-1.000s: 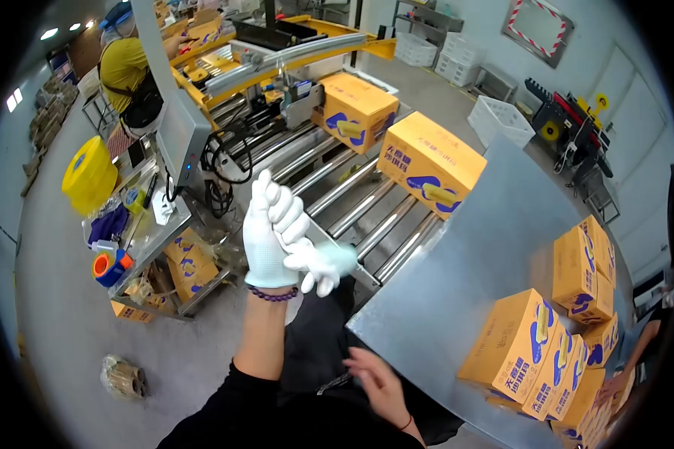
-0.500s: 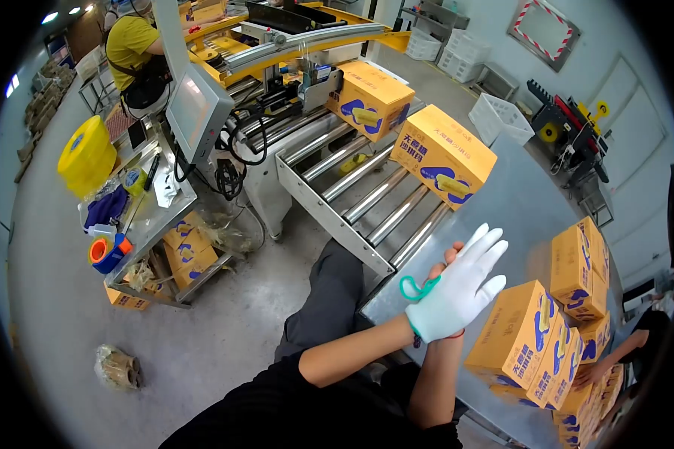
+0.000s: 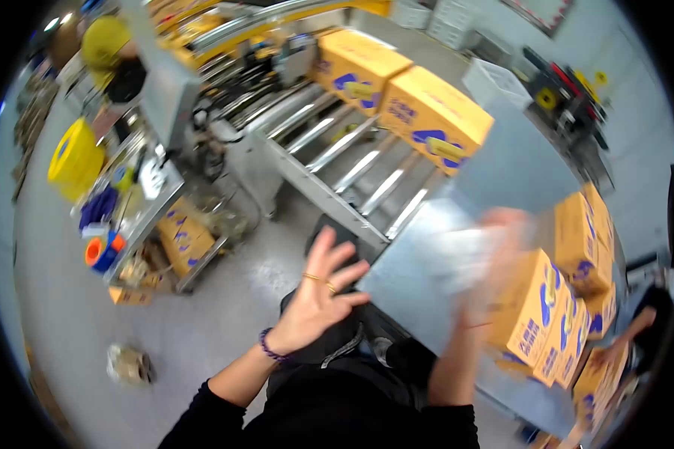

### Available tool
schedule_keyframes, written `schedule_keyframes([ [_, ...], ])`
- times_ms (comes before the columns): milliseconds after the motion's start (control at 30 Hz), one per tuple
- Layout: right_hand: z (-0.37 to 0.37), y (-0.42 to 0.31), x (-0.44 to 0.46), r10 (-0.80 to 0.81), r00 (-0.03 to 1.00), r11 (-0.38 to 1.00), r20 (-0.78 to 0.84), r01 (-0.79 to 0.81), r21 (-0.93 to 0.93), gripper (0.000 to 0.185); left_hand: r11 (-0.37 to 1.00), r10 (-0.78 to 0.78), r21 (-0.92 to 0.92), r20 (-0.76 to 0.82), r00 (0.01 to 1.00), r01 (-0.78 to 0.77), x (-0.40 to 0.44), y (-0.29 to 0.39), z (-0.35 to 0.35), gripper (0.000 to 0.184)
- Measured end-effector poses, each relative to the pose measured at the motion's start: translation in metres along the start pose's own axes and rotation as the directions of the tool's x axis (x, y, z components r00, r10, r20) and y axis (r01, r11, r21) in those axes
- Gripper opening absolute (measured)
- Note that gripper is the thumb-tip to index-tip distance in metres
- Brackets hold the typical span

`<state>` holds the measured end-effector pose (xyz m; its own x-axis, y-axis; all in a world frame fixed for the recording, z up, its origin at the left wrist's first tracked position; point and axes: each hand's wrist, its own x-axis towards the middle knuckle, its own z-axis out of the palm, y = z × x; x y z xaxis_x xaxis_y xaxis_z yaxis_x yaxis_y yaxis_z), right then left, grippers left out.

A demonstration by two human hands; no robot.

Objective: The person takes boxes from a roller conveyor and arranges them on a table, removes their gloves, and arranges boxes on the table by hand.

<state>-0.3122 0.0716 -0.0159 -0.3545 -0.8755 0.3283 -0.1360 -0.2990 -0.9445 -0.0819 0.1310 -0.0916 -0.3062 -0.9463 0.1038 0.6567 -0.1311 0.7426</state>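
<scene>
In blurred purple print, "无蔗糖沙琪玛" is read on the right-hand roller carton [image 3: 436,123] and the foremost table carton [image 3: 524,318].

A roller conveyor [image 3: 288,161] with exposed metal rollers adjoins a sheet-metal counter [image 3: 419,224]. Two printed orange cartons [image 3: 427,112] are positioned in line across the far side of the rollers. Additional cartons [image 3: 520,322] are grouped along the counter's right side. A display unit [image 3: 170,101] is located left of the conveyor. Further left, a metal stand [image 3: 159,200] carries a purple cloth [image 3: 99,209] and a blue-and-orange roll [image 3: 103,251]. A plastic-wrapped bundle [image 3: 131,364] lies on the floor [image 3: 75,314].
</scene>
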Motion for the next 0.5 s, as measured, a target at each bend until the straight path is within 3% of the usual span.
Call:
schedule_keyframes([
  [33, 0.033, -0.008, -0.033, 0.101, 0.97, 0.993, 0.222, -0.111, 0.033, 0.02, 0.995, 0.062, 0.078, -0.008, 0.998, -0.061, 0.008, 0.015, 0.014, 0.113],
  [67, 0.067, 0.014, -0.054, -0.112, 0.782, 0.99, 0.613, 0.14, 0.002, 0.026, 0.792, 0.237, 0.588, -0.048, 0.97, -0.164, 0.011, 0.014, -0.002, 0.099],
  [100, 0.077, -0.003, -0.075, 0.204, 0.703, 0.878, 0.681, -0.439, 0.19, 0.03, 0.873, 0.197, 0.484, -0.238, 0.951, -0.06, 0.01, 0.028, 0.014, 0.075],
  [167, 0.056, -0.012, -0.074, 0.048, 0.653, 0.808, 0.756, -0.471, 0.355, 0.035, 0.624, 0.362, 0.777, -0.199, 0.911, -0.078, -0.013, 0.043, -0.042, 0.041],
  [200, 0.031, -0.018, -0.059, -0.119, 0.703, 0.992, 0.701, 0.056, 0.112, 0.037, 0.32, 0.577, 0.946, -0.148, 0.803, -0.055, -0.016, 0.063, -0.058, 0.036],
  [233, -0.005, -0.022, -0.042, -0.272, 0.661, 0.813, 0.699, 0.547, -0.201, 0.039, 0.064, 0.717, 0.995, -0.096, 0.69, 0.072, -0.023, 0.089, -0.108, 0.033],
  [267, -0.046, -0.011, -0.035, -0.271, 0.722, 0.562, 0.636, 0.655, -0.505, 0.039, -0.051, 0.807, 0.996, 0.001, 0.59, 0.068, -0.027, 0.123, -0.133, 0.03],
  [300, -0.085, -0.001, -0.03, -0.288, 0.768, 0.219, 0.572, 0.635, -0.741, 0.04, -0.111, 0.896, 0.985, 0.042, 0.443, 0.132, -0.043, 0.159, -0.215, 0.031],
  [333, -0.115, -0.011, -0.029, -0.188, 0.881, 0.178, 0.434, 0.465, -0.867, 0.041, -0.142, 0.931, 0.907, -0.014, 0.366, 0.396, -0.084, 0.206, -0.343, 0.033],
  [367, -0.14, -0.024, -0.029, -0.099, 0.961, 0.109, 0.26, 0.27, -0.957, 0.043, -0.67, 0.742, 0.52, 0.495, 0.453, 0.53, -0.092, 0.251, -0.371, 0.035],
  [400, -0.156, -0.023, -0.027, -0.101, 0.974, 0.063, 0.202, 0.209, -0.976, 0.043, -0.712, 0.688, 0.367, 0.533, 0.492, 0.598, -0.115, 0.281, -0.396, 0.035],
  [467, -0.191, 0.001, -0.027, 0.16, 0.985, 0.071, -0.063, -0.075, -0.995, 0.047, -0.62, 0.773, 0.589, 0.348, 0.53, 0.518, -0.068, 0.255, -0.339, 0.036],
  [500, -0.208, 0.026, -0.036, 0.06, 0.998, 0.135, -0.031, -0.039, -0.99, 0.05, -0.547, 0.772, 0.733, 0.256, 0.581, 0.404, -0.032, 0.229, -0.296, 0.036],
])
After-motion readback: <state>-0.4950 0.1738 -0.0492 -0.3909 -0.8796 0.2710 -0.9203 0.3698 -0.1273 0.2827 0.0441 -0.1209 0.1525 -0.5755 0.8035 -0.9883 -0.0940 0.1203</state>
